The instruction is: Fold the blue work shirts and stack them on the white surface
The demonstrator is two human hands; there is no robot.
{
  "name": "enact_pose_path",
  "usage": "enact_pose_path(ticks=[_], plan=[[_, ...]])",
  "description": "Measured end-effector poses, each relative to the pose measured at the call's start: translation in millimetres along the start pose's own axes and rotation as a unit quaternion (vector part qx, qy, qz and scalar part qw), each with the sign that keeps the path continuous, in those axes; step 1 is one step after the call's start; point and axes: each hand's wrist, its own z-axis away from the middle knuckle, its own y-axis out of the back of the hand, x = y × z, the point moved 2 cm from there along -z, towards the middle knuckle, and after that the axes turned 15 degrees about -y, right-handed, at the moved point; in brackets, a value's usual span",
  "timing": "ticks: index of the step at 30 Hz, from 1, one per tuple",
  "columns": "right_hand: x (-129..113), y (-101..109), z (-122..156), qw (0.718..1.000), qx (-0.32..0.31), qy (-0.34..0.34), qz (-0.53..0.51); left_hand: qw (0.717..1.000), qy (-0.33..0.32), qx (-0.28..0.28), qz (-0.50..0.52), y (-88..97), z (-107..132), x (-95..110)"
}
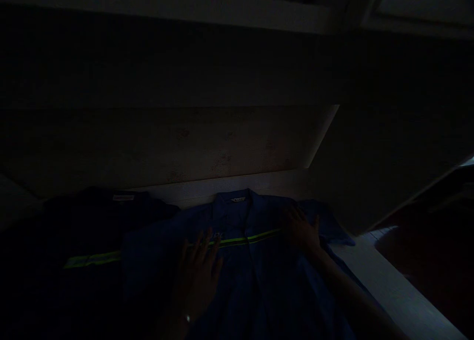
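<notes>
A blue short-sleeved work shirt (237, 266) lies spread out front side up, its collar toward the back and a yellow-green stripe across the chest. My left hand (198, 271) rests over the chest on the left side, fingers stretched and spread. Near the right shoulder, my right hand (301, 229) lies flat on the cloth with its fingers apart. To the left is a darker garment (92, 226) with a similar stripe and a collar label; the blue shirt's sleeve overlaps it. The lower parts of both garments fade into shadow.
The garments lie on a pale surface (403, 285) whose edge runs along the right. Behind stands a recessed back panel (222, 142), with a shelf edge (166, 6) above it. A side panel (388, 147) rises at the right. The scene is very dark.
</notes>
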Motion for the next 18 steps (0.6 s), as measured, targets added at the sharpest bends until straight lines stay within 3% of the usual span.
enact_pose_path(ticks=[4, 7, 11, 14, 16, 18], plan=[[10.2, -24.1, 66.2, 0.998, -0.038, 0.054, -0.002, 0.995, -0.072, 0.055, -0.027, 11.3, 65.3, 49.0], [20.1, -41.4, 88.4, 0.997, -0.053, 0.048, -0.002, 0.996, -0.066, 0.060, -0.031, 7.3, 91.8, 66.3], [22.8, -42.1, 91.8, 0.997, -0.044, 0.059, 0.013, 0.999, -0.030, 0.020, -0.008, 11.1, 99.5, 70.5], [23.4, -39.6, 94.1, 0.994, -0.050, 0.087, 0.049, 0.996, -0.029, -0.032, 0.083, 23.3, 102.8, 75.0], [26.5, -42.8, 96.2, 0.990, -0.055, 0.102, 0.081, 0.980, -0.001, -0.085, 0.181, 34.5, 105.1, 75.0], [31.2, -49.3, 97.1, 0.988, -0.048, 0.109, 0.097, 0.945, 0.083, -0.120, 0.292, 46.3, 105.1, 62.9]])
